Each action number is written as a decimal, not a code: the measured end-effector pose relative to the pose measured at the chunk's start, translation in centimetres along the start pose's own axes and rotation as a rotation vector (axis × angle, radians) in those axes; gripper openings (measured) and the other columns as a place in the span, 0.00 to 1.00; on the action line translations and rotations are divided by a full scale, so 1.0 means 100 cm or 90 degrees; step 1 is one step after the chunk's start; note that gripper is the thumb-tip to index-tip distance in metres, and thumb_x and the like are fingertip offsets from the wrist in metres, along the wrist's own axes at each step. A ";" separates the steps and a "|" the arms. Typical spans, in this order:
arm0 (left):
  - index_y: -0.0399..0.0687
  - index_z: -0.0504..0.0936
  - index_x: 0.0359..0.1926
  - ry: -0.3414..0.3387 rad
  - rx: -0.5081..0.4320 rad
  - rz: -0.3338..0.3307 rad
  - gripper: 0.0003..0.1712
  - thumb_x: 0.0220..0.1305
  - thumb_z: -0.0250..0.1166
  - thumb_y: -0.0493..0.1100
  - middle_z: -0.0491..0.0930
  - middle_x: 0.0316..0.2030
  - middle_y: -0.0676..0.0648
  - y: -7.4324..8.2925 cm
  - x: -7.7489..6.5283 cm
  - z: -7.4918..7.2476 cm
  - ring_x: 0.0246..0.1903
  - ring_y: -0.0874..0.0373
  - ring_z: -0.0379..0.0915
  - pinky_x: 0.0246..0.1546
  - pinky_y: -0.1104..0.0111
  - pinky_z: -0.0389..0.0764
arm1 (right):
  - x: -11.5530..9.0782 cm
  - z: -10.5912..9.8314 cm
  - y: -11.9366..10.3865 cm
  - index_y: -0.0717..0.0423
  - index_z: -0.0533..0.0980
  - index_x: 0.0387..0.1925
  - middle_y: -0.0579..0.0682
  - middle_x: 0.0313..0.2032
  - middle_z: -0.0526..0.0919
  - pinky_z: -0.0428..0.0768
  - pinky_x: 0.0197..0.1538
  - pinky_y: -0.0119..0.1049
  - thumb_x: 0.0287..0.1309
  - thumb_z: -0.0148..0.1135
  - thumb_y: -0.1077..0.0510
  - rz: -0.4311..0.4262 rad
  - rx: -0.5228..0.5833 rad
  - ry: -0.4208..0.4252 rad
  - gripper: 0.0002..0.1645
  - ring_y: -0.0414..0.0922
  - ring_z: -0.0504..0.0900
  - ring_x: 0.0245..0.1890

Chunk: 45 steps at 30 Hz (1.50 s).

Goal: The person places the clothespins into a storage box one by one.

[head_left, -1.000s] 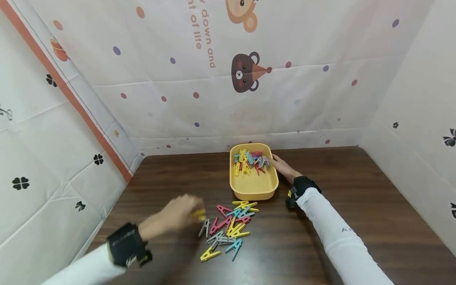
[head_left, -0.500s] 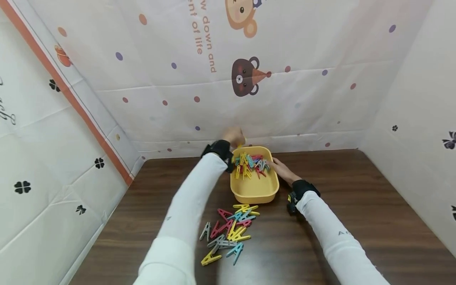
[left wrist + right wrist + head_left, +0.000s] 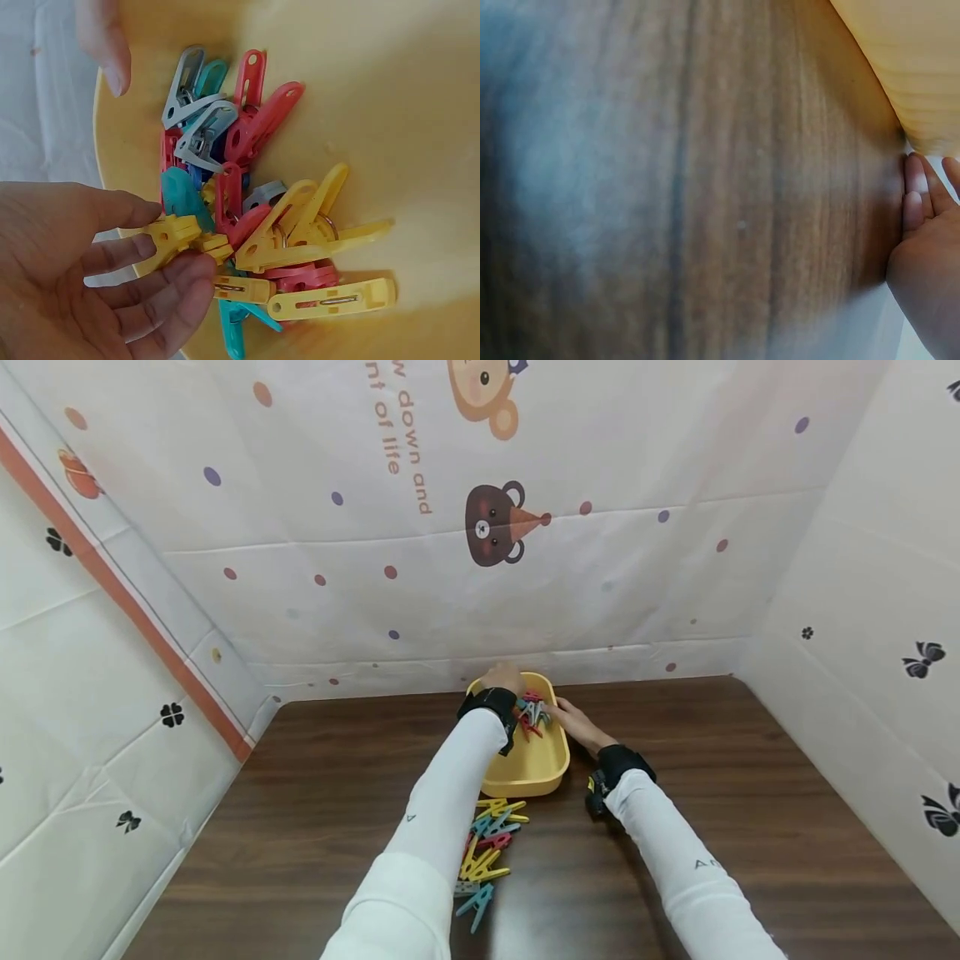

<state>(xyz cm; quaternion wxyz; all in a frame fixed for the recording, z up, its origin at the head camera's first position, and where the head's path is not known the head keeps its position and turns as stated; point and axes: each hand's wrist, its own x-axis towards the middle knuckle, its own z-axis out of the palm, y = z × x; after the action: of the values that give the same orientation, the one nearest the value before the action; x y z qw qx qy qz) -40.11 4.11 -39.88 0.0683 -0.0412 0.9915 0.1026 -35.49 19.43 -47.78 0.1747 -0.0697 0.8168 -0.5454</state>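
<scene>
Inside the back of a yellow plastic basket (image 3: 534, 768), my left hand (image 3: 504, 677) pinches a yellow clothespin (image 3: 169, 234) between thumb and fingers, right over a mixed heap of clothespins. Grey clothespins (image 3: 210, 135), red clothespins (image 3: 259, 124) and other yellow clothespins (image 3: 300, 221) lie there, with teal ones among them. My right hand (image 3: 581, 727) grips the basket's right side; one digit reaches over the rim in the left wrist view, while other fingers (image 3: 915, 176) lie along the outside wall. In the head view my left wrist hides part of the heap.
On the dark wooden table (image 3: 337, 793), several loose clothespins (image 3: 487, 864) lie in front of the basket, partly covered by my left sleeve (image 3: 420, 827). A printed white cloth wall (image 3: 337, 618) stands close behind the basket, with more cloth at both sides.
My left hand has carried yellow from beside the loose pile up to the basket's back, then lowered inside it. My right hand keeps its place at the basket. The head view has shifted slightly.
</scene>
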 end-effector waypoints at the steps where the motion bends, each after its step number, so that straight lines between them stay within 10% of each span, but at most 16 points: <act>1: 0.47 0.85 0.56 -0.004 0.013 0.001 0.18 0.76 0.56 0.47 0.83 0.60 0.45 -0.002 -0.001 -0.001 0.56 0.50 0.82 0.56 0.56 0.82 | 0.000 0.002 -0.001 0.57 0.45 0.81 0.65 0.77 0.56 0.56 0.78 0.57 0.77 0.41 0.38 -0.001 0.001 -0.003 0.44 0.62 0.57 0.77; 8: 0.44 0.83 0.43 0.021 0.083 0.178 0.17 0.76 0.55 0.51 0.84 0.42 0.43 -0.035 -0.034 -0.036 0.39 0.52 0.81 0.39 0.61 0.79 | 0.002 0.004 -0.006 0.59 0.44 0.82 0.67 0.77 0.57 0.54 0.78 0.58 0.77 0.41 0.38 0.001 -0.001 -0.012 0.46 0.62 0.56 0.78; 15: 0.47 0.82 0.48 -0.002 0.153 0.345 0.14 0.75 0.58 0.51 0.84 0.39 0.46 -0.126 -0.131 -0.096 0.34 0.54 0.79 0.31 0.62 0.79 | 0.001 -0.001 -0.005 0.59 0.41 0.82 0.67 0.78 0.55 0.55 0.78 0.56 0.77 0.41 0.36 0.015 0.002 -0.024 0.48 0.61 0.56 0.78; 21: 0.42 0.75 0.66 -0.166 0.088 0.333 0.27 0.70 0.64 0.48 0.79 0.62 0.37 -0.201 -0.206 -0.053 0.58 0.42 0.78 0.53 0.46 0.82 | -0.006 -0.012 -0.002 0.60 0.40 0.82 0.68 0.78 0.54 0.53 0.79 0.58 0.76 0.40 0.34 0.037 -0.008 -0.001 0.50 0.62 0.53 0.78; 25: 0.42 0.71 0.70 -0.167 0.049 0.346 0.33 0.66 0.68 0.43 0.72 0.67 0.36 -0.227 -0.239 -0.006 0.64 0.39 0.71 0.51 0.44 0.82 | -0.004 -0.010 -0.003 0.60 0.39 0.82 0.68 0.78 0.52 0.52 0.79 0.58 0.76 0.40 0.34 0.039 -0.013 -0.010 0.51 0.63 0.52 0.79; 34: 0.43 0.81 0.57 0.030 0.070 0.414 0.21 0.63 0.71 0.39 0.79 0.48 0.44 -0.242 -0.244 0.036 0.44 0.53 0.77 0.32 0.65 0.82 | -0.003 -0.003 -0.008 0.61 0.39 0.82 0.68 0.78 0.52 0.51 0.79 0.58 0.76 0.40 0.34 0.033 -0.018 -0.012 0.51 0.63 0.52 0.79; 45: 0.45 0.83 0.56 -0.030 -0.006 0.431 0.25 0.58 0.66 0.24 0.81 0.41 0.44 -0.241 -0.229 0.027 0.28 0.64 0.68 0.26 0.75 0.70 | -0.006 0.000 -0.008 0.60 0.40 0.82 0.68 0.78 0.53 0.52 0.79 0.58 0.76 0.41 0.34 0.038 -0.016 -0.004 0.50 0.62 0.53 0.79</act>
<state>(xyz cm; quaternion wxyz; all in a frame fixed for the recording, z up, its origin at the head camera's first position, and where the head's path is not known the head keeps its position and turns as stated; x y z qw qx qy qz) -14.85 -17.31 -43.99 0.0529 0.2925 0.9465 0.1253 -35.01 19.30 -46.90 0.1928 -0.0492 0.8247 -0.5294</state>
